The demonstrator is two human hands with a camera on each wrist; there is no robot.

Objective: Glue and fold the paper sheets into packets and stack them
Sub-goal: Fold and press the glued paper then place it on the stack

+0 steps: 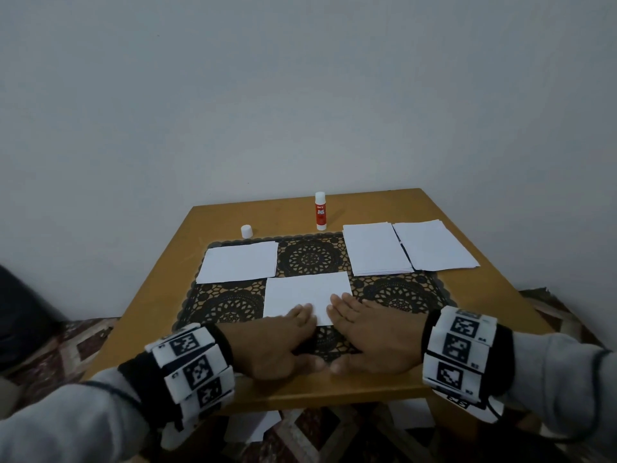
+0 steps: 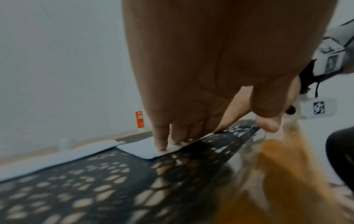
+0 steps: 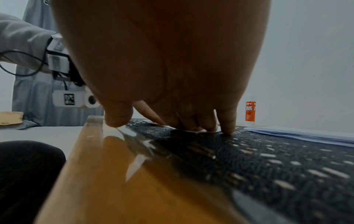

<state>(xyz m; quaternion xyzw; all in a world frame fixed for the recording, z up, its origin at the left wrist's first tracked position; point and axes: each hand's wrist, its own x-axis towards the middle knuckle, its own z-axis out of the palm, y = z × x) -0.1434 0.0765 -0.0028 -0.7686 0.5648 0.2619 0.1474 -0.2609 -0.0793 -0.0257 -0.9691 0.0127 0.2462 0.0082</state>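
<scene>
A white folded paper sheet lies in the middle of the black lace mat. My left hand and right hand lie flat side by side, fingers straight, pressing on the sheet's near edge. In the left wrist view my fingertips press down on the sheet. In the right wrist view my fingers touch down at the sheet's edge. A stack of white paper lies at the left. Two more paper stacks lie at the right.
An uncapped red and white glue stick stands at the far edge of the wooden table, with its white cap to its left. A plain wall rises behind. White papers lie on the patterned floor under the table.
</scene>
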